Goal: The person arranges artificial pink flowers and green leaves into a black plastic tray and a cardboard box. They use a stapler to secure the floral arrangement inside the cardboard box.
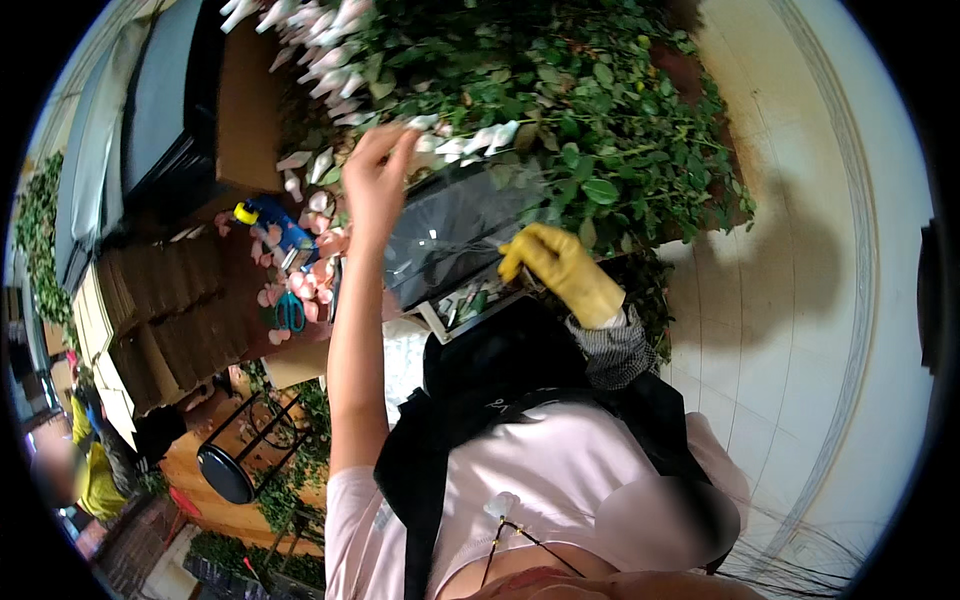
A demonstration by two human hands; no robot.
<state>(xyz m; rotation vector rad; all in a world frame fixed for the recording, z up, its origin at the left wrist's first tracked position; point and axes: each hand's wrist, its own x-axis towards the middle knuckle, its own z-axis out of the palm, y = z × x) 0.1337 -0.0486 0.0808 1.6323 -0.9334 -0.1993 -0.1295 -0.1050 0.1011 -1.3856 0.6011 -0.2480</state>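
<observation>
My bare left hand (378, 180) is raised over the table, its fingers bent together beside a row of buds in white sleeves (468, 142). Whatever lies between those fingertips, if anything, is too unclear to tell. A yellow work glove covers my right hand (560, 265), with the fingers curled at the near right side of a dark sheet under clear, shiny film (440, 245). What the gloved fingers grip is hidden. Leafy green stems (620, 150) are heaped beyond both hands. Close to my body, below the sheet, is a pale-edged tray (440, 325) with small bits inside.
Pink petals (318, 270), teal-handled scissors (289, 312) and a blue bottle with a yellow cap (285, 232) lie left of my forearm. Stacked cardboard (170, 330) and a big box (245, 100) stand farther left. A black stool (228, 472) and another person in yellow (100, 480) are lower left.
</observation>
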